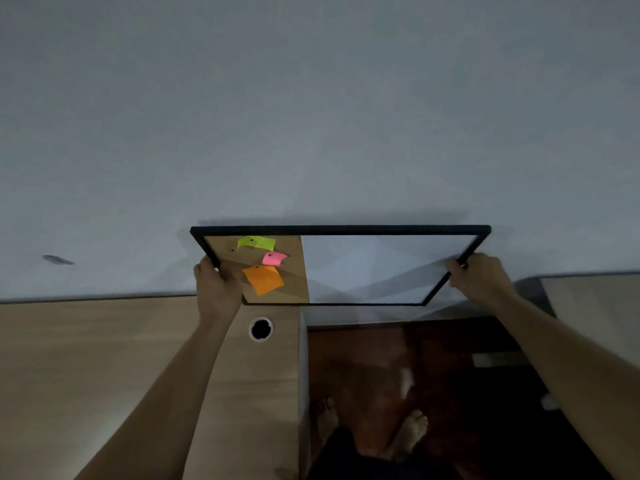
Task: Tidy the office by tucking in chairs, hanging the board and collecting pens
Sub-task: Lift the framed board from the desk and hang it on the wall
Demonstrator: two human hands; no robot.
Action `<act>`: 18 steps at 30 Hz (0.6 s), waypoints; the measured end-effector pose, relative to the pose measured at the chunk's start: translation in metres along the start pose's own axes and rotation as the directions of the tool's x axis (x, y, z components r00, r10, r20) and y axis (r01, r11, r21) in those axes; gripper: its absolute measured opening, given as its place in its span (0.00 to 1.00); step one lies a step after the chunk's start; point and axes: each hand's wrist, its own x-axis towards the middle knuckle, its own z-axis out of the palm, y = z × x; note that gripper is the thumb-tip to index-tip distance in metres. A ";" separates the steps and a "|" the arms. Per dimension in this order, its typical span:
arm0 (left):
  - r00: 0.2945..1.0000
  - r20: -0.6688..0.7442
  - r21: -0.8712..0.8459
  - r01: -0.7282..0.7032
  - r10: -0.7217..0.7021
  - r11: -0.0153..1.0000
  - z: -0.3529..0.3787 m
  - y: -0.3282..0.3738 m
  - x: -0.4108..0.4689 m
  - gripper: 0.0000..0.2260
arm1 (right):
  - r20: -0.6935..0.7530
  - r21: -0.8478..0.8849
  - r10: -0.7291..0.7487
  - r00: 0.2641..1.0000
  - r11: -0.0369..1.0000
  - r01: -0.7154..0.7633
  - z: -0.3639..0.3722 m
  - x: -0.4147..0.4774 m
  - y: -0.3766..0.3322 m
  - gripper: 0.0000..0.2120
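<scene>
A black-framed board (374, 268), part cork and part whiteboard, is held up against the pale wall (311, 116). Green, pink and orange sticky notes (263, 278) are pinned to its cork left side. My left hand (216, 285) grips the board's left frame edge. My right hand (479, 277) grips the right frame edge. The board's top edge lies close to the wall, and whether it touches it I cannot tell. No chairs or pens are in view.
A wooden desk (86, 368) with a round cable hole (260, 329) stands below left against the wall. Another desk corner (595, 306) is at the right. Between them is dark reddish floor (433, 368), where bare feet (408, 434) stand.
</scene>
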 end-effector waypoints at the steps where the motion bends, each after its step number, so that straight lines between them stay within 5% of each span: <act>1: 1.000 0.022 0.020 -0.013 0.012 1.000 0.014 0.002 -0.006 0.10 | -0.027 -0.009 0.017 0.999 1.000 -0.017 -0.011 0.002 0.015 0.25; 6: 0.992 0.106 0.092 -0.085 0.075 0.992 0.085 0.031 -0.051 0.11 | -0.145 -0.078 0.061 0.988 0.994 -0.073 -0.069 0.010 0.091 0.23; 18: 0.893 0.385 0.171 -0.315 0.231 0.933 0.215 0.152 -0.172 0.10 | -0.257 0.145 0.252 0.933 0.965 -0.221 -0.190 0.018 0.278 0.19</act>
